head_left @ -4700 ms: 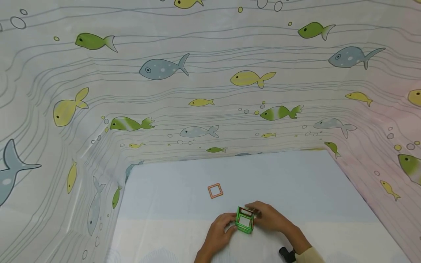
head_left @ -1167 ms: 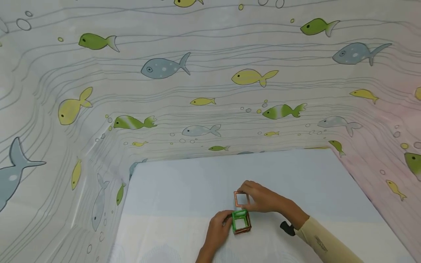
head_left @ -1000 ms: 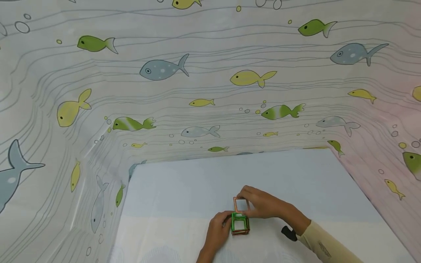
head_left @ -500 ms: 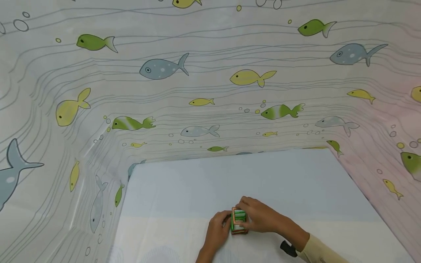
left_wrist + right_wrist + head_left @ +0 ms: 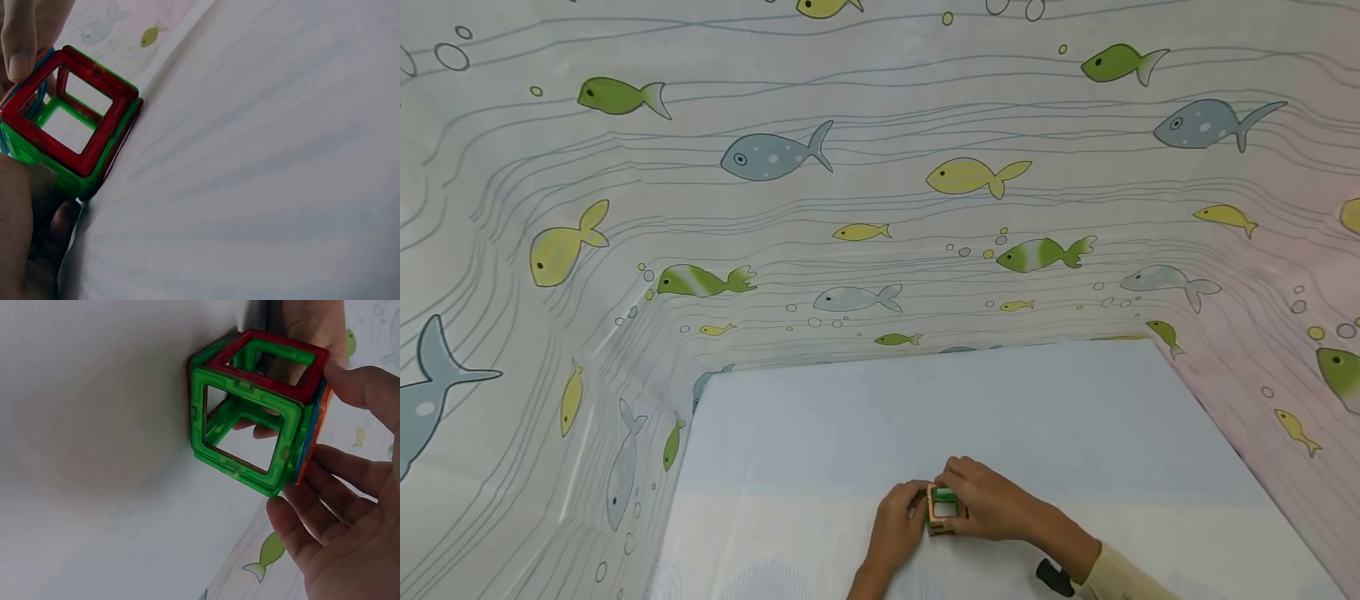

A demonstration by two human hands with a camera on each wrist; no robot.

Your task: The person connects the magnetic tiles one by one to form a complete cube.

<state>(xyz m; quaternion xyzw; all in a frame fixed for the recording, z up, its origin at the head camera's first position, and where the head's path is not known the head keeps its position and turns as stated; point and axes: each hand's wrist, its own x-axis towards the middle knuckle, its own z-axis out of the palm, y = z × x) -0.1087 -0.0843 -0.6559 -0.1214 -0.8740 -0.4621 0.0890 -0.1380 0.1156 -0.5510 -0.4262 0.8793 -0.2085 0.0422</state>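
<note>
A small cube of magnetic tiles stands on the table, with green sides and a red tile on one side. An orange square magnetic tile lies flat over its top face; the right wrist view shows a blue layer right under it. My right hand grips the orange tile by its edges, thumb on one side and fingers on the other. My left hand holds the cube from the left; in the left wrist view its fingers curl at a green side, partly in shadow.
The white table stretches behind and to both sides of the hands. A fish-patterned sheet rises around its back and sides. A small black device sits at the right wrist, below the beige sleeve.
My right hand took the orange tile from the table behind the cube, carried it toward me and lowered it onto the top. The left hand has stayed at the cube's left side.
</note>
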